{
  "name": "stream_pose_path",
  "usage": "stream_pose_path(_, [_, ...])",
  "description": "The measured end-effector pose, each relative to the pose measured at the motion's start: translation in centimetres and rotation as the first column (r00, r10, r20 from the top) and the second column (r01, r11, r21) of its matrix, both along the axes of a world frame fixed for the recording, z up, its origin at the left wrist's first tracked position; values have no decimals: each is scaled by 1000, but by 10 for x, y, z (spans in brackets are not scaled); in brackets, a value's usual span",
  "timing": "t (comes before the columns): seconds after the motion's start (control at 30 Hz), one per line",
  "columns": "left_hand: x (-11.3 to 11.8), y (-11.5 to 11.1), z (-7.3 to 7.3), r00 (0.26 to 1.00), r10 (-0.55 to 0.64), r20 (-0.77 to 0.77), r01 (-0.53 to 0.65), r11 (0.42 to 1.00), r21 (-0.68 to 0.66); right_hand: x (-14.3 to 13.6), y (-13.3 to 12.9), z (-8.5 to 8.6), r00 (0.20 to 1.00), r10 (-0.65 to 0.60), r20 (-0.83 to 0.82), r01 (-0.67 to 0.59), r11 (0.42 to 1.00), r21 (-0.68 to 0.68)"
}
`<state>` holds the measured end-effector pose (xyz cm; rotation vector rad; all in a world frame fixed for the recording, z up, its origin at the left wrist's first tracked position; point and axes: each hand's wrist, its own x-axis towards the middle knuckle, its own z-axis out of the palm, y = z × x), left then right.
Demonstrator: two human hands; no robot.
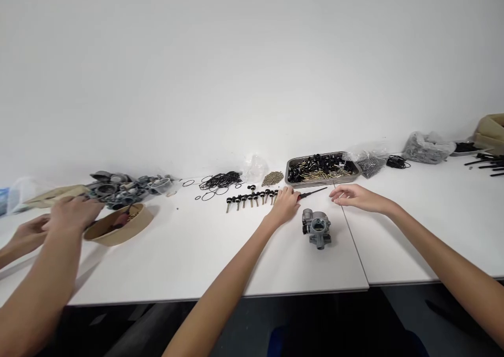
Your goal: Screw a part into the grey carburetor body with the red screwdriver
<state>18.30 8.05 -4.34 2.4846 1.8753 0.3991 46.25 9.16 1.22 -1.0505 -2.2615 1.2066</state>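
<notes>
on the white table (177, 252), one grey metal carburettor-like body (320, 232) is set upright or nearly so, near and just right of the left hand (284, 206); it is touched by neither hand. the left fingers are curled over the red-and-black handle of a screwdriver (314, 192), whose shaft is pointed right; whether they are clamped cannot be told. the right hand (354, 197) is held just beyond the tip, its fingers slightly apart and nothing seen between them. a black fitting (304, 229) is seated at the body's left side, so the work is judged partly done. what is left is suggested by loose stock: black-headed screws (252, 196) laid in a row to the left, brass pieces (273, 178) heaped farther back, black rings (223, 181) far left, and a metal tray (325, 182) filled with similar screws. whether the body's interior is complete cannot be seen.
</notes>
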Motion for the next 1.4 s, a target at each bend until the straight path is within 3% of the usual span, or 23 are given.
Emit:
stream_pose_path(0.17, [-15,17,7,976,-51,211,99,970,-224,-6,22,5,998,35,-43,-38,997,-69])
stream_pose_path(0.23, [-24,23,21,940,-50,337,167,930,-327,-12,30,6,996,59,-69,-65,994,-85])
stream_pose_path(0.3, [-33,27,40,880,9,476,177,922,-345,-17,36,9,992,88,-85,-97,990,-98])
stream_pose_path(0.43, [-48,31,88,694,71,716,99,976,-193,-23,50,29,992,97,-87,-102,993,-56])
stream_pose_path(0.53, [-54,34,120,557,-27,830,50,999,-1,-21,68,55,999,17,-40,-16,999,29])
stream_pose_path(0.67, [-60,41,143,502,-156,851,4,984,178,-21,100,78,993,-92,74,76,977,199])
stream_pose_path(0.77, [-65,48,142,499,-189,846,-3,976,219,-36,120,66,974,-168,155,119,951,284])
stream_pose_path(0.93, [-75,61,123,569,-63,820,-58,992,116,-70,138,10,883,-134,450,17,967,253])
stream_pose_path(1.03, [-82,71,110,597,7,802,-91,994,59,-76,145,-11,868,-105,484,-18,970,243])
stream_pose_path(1.2, [-90,84,94,588,28,809,-73,997,18,-70,157,-20,874,-83,479,-26,976,216])
stream_pose_path(1.4, [-91,85,91,598,23,801,-57,998,14,-69,158,-19,883,-89,460,-3,981,195])
